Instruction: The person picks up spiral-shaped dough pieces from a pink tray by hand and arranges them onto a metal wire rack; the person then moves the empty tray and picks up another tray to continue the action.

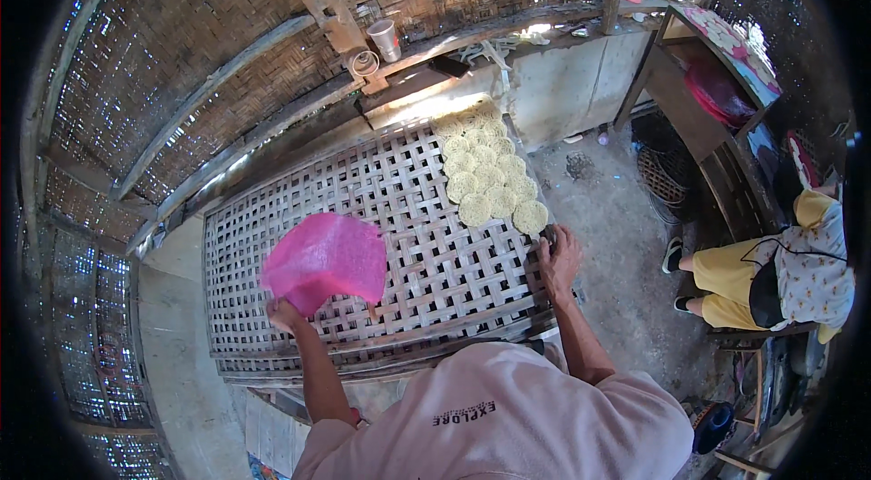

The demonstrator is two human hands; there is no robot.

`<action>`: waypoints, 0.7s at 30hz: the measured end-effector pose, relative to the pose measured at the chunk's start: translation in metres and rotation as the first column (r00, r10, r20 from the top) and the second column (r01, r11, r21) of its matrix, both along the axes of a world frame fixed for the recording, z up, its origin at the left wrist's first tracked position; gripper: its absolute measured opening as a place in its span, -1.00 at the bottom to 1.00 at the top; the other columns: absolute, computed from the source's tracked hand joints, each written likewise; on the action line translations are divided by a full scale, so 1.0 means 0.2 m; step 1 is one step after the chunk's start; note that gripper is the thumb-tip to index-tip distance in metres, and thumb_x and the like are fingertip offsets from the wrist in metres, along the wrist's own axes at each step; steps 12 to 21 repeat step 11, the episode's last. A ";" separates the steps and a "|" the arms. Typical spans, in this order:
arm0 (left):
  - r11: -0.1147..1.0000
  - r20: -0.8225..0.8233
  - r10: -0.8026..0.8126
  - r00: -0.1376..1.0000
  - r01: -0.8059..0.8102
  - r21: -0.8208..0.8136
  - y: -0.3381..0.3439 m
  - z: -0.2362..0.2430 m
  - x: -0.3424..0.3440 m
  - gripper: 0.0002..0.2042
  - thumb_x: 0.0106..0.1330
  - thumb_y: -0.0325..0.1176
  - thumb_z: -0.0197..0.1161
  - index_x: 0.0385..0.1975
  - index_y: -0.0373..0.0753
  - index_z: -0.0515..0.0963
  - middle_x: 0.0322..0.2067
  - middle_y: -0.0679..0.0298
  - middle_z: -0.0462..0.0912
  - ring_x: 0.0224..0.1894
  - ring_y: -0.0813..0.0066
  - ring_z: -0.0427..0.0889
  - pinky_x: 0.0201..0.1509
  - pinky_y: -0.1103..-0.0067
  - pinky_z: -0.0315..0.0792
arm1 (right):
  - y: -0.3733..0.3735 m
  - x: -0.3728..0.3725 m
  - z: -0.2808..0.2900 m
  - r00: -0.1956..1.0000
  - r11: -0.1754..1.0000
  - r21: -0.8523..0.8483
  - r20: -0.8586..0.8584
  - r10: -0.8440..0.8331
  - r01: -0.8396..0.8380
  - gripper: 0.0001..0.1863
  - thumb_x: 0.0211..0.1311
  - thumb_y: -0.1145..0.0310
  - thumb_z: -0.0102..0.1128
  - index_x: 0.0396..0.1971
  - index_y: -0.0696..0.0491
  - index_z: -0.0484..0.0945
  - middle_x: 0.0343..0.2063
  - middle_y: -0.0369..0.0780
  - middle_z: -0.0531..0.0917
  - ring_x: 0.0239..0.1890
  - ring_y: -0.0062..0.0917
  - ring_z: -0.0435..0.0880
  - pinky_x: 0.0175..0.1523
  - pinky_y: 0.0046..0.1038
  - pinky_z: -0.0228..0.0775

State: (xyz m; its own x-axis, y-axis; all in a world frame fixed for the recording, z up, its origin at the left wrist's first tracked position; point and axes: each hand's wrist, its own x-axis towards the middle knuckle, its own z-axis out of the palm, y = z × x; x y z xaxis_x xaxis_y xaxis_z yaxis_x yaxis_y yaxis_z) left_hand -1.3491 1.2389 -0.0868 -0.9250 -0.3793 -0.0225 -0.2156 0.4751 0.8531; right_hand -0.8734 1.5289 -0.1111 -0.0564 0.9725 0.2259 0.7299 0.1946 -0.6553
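Observation:
My left hand (285,316) is closed on the near left corner of a bright pink sheet (328,255), thin and cloth-like. Raised and curved, the sheet hangs over the left half of a large rack of woven bamboo strips (426,271). At the rack's right edge, my right hand (561,260) grips the rim, its thumb toward the weave; part of the fingers is hidden. Just beyond that hand, several round, flat, pale yellow discs (488,173) with a noodle-like texture lie in rows along the rack's right side, reaching to its far edge.
Behind the rack, a ledge holds a cup (385,39) and a dark flat object (448,66) below a woven wall. At right stand a wooden shelf (703,108) and baskets (660,179) on the floor. A person in yellow trousers (733,283) sits at far right.

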 end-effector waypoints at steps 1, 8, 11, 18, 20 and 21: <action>1.000 -0.013 0.012 1.000 -0.012 -0.001 -0.13 -0.12 -0.03 -0.64 0.17 -0.42 0.33 -0.03 -0.37 0.56 -0.14 0.06 0.65 -0.08 0.17 0.63 -0.06 0.30 0.52 | -0.01 -0.02 0.00 1.000 1.000 0.007 -0.004 0.027 -0.027 -0.58 0.20 0.26 0.20 0.05 0.06 0.50 0.10 -0.12 0.49 0.18 -0.21 0.40 0.26 -0.19 0.17; 0.677 -0.167 -0.307 0.937 0.092 -0.730 -0.45 -0.50 0.43 -0.35 0.30 -0.13 0.18 0.34 -0.29 0.19 0.21 -0.06 0.39 0.30 -0.03 0.28 0.33 0.15 0.21 | -0.05 0.03 -0.05 0.998 0.998 -0.009 0.010 0.060 -0.060 -0.57 0.21 0.26 0.19 0.07 0.06 0.49 0.11 -0.12 0.48 0.18 -0.21 0.40 0.27 -0.19 0.14; 0.643 -0.224 -0.414 0.882 0.110 -0.758 -0.61 -0.62 0.47 -0.32 0.30 -0.09 0.18 0.36 -0.28 0.17 0.26 -0.06 0.34 0.36 -0.03 0.19 0.39 0.16 0.13 | -0.08 0.01 -0.06 0.998 0.997 -0.046 0.011 0.066 -0.065 -0.56 0.21 0.24 0.20 0.08 0.06 0.48 0.11 -0.11 0.47 0.18 -0.21 0.39 0.28 -0.19 0.12; 0.643 -0.224 -0.414 0.882 0.110 -0.758 -0.61 -0.62 0.47 -0.32 0.30 -0.09 0.18 0.36 -0.28 0.17 0.26 -0.06 0.34 0.36 -0.03 0.19 0.39 0.16 0.13 | -0.08 0.01 -0.06 0.998 0.997 -0.046 0.011 0.066 -0.065 -0.56 0.21 0.24 0.20 0.08 0.06 0.48 0.11 -0.11 0.47 0.18 -0.21 0.39 0.28 -0.19 0.12; 0.643 -0.224 -0.414 0.882 0.110 -0.758 -0.61 -0.62 0.47 -0.32 0.30 -0.09 0.18 0.36 -0.28 0.17 0.26 -0.06 0.34 0.36 -0.03 0.19 0.39 0.16 0.13 | -0.08 0.01 -0.06 0.998 0.997 -0.046 0.011 0.066 -0.065 -0.56 0.21 0.24 0.20 0.08 0.06 0.48 0.11 -0.11 0.47 0.18 -0.21 0.39 0.28 -0.19 0.12; 0.643 -0.224 -0.414 0.882 0.110 -0.758 -0.61 -0.62 0.47 -0.32 0.30 -0.09 0.18 0.36 -0.28 0.17 0.26 -0.06 0.34 0.36 -0.03 0.19 0.39 0.16 0.13 | -0.08 0.01 -0.06 0.998 0.997 -0.046 0.011 0.066 -0.065 -0.56 0.21 0.24 0.20 0.08 0.06 0.48 0.11 -0.11 0.47 0.18 -0.21 0.39 0.28 -0.19 0.12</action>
